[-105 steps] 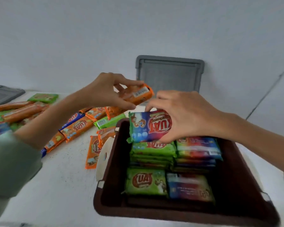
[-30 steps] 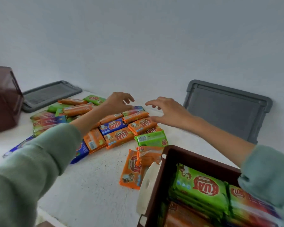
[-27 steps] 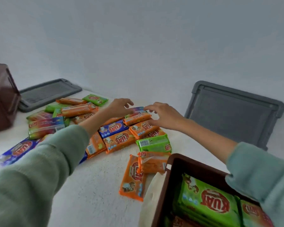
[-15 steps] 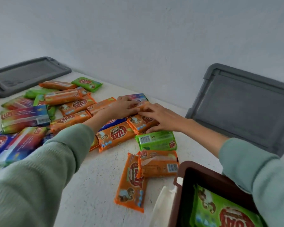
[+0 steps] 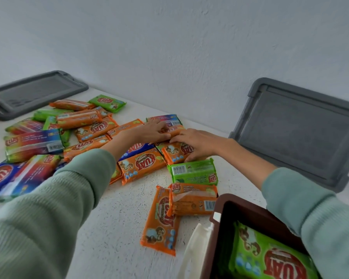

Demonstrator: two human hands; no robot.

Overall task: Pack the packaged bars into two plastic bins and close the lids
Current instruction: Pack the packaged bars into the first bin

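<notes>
Bars in orange, green and blue wrappers lie loose in a spread heap across the far left half of the bench, some overlapping, some flat on their own. A green bar sits at the heap's near right edge. Just beyond it toward the viewer two orange bars lie apart from the rest: one rests partly over the other and touches the corner of the brown bin.

Both hands are at the heap's far side. The left hand has its fingers bent over a narrow orange bar; I cannot tell whether they have closed round it. The right hand lies flat and relaxed on another orange bar, fingers stretched toward the left hand so that the fingertips nearly meet, thumb at the bar's near edge. Pale green sleeves cover both forearms.

The brown bin stands open at the lower right, with a green bar lying on top inside it and a cream-coloured latch hanging on its outer side. One grey lid leans tilted against the wall behind the bin. A second grey lid lies flat on the bench at the far left, just behind the heap.
</notes>
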